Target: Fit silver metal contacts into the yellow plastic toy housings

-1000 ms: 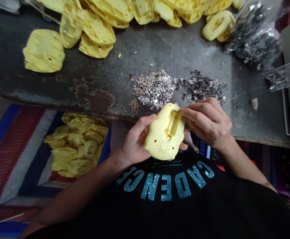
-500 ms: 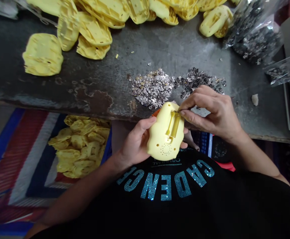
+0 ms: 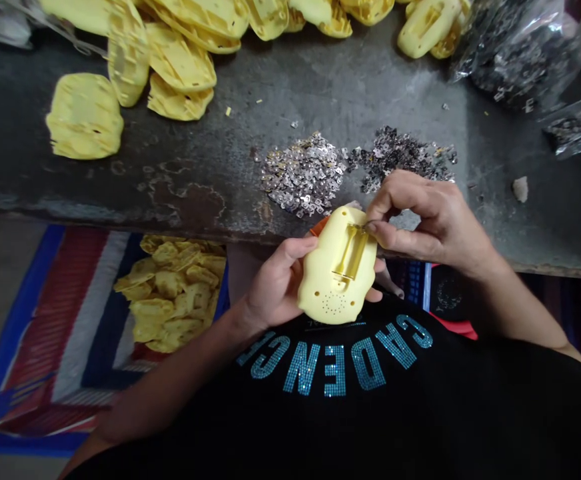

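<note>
My left hand (image 3: 281, 277) is closed around a yellow plastic shell (image 3: 333, 305), its outer face turned up. The shell shows a long battery slot (image 3: 353, 253), screw holes and a ring of small speaker holes. At the slot's upper end, my right hand (image 3: 423, 217) pinches with thumb and forefinger. A small metal battery contact (image 3: 368, 228) seems to be between these fingertips, mostly hidden. Behind the hands lie a pile of silvery metal contacts (image 3: 303, 175) and a darker pile of contacts (image 3: 405, 157). Something orange (image 3: 319, 227) peeks out behind the shell.
More yellow shells (image 3: 180, 57) line the back of the dark metal table (image 3: 250, 80). Plastic bags of metal parts (image 3: 520, 57) stand at the right. Below the table's edge at left, a lined blue crate (image 3: 18, 333) holds many yellow shells (image 3: 175, 300).
The shell and both hands have shifted slightly right in view, as the camera view also moved. My right fingertips are still at the upper end of the slot.
</note>
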### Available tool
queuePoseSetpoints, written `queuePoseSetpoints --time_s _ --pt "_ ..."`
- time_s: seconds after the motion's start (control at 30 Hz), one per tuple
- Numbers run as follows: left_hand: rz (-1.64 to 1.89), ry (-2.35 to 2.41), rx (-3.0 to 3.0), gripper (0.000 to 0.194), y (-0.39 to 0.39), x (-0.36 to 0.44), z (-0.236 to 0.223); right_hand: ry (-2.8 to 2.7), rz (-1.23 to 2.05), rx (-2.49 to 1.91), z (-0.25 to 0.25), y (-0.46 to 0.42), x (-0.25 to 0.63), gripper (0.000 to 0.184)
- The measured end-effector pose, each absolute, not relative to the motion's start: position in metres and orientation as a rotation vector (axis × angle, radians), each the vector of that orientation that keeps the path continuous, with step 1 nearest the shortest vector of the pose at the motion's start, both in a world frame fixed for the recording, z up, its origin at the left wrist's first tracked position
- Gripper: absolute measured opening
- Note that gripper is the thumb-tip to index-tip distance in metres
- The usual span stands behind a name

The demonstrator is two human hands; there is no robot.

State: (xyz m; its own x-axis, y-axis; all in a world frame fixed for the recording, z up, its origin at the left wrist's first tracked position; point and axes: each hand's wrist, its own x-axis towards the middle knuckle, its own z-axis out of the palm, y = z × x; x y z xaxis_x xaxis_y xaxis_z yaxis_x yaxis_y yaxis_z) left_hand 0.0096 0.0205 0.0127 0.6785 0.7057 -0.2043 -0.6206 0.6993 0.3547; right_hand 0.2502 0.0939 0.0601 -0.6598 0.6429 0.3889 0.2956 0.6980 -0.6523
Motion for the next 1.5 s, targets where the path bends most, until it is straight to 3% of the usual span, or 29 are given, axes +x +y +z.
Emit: queuePoseSetpoints --time_s 0.3,0.53,0.93,1.1,1.2,1.37,1.5 --pt "0.767 0.372 0.244 0.055 0.018 0.009 0.009 -2.484 0.521 -0.719 0.073 0.099 0.248 0.008" --pt "0.67 0.371 0.258 0.063 0.019 0.001 0.002 -2.195 0.632 -0.746 0.056 0.089 0.245 0.015" --pt "0.811 0.428 0.213 0.055 0.015 0.013 0.009 -2.247 0.64 -0.763 0.048 0.089 0.249 0.016" --pt "0.686 0.378 0.237 0.055 0.019 0.007 0.01 -2.183 0.644 -0.777 0.052 0.083 0.256 0.015" --pt "0.673 0.341 0.24 0.051 0.022 0.005 0.011 -2.171 0.556 -0.787 0.052 0.077 0.258 0.01" --pt "0.672 0.334 0.252 0.055 0.021 0.009 0.009 -2.264 0.331 -0.74 0.048 0.074 0.255 0.019" --pt "0.746 0.356 0.279 0.059 0.017 0.013 0.007 -2.293 0.344 -0.69 0.043 0.078 0.251 0.021"
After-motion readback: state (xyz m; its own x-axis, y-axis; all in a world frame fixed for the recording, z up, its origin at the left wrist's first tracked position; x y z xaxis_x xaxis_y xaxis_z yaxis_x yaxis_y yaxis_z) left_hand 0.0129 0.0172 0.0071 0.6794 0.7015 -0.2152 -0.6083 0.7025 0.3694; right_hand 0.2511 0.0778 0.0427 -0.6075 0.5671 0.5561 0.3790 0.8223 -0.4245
